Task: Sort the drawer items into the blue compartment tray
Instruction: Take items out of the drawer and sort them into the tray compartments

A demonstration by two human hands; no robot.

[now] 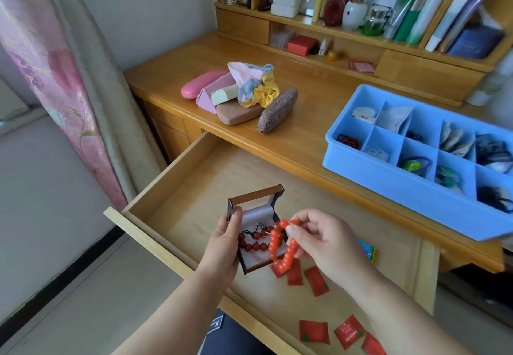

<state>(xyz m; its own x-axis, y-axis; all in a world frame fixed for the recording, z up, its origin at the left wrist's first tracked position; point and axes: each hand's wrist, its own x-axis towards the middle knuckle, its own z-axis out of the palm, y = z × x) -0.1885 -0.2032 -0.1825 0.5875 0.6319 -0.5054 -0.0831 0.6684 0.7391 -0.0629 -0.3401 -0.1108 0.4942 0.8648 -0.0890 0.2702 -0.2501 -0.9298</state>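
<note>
Orange bead bracelet, blue tray, red packets, pink curtain.

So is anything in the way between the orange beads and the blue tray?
Nothing visible. The right hand pinches the orange bead bracelet over the open wooden drawer; bare desk lies before the blue plastic compartment tray.

I see a small dark box open over the pulled-out drawer, with dark red beads inside it. An orange bead string hangs just in front of the box. The blue tray sits on the desk, with small things in most of its parts.
</note>
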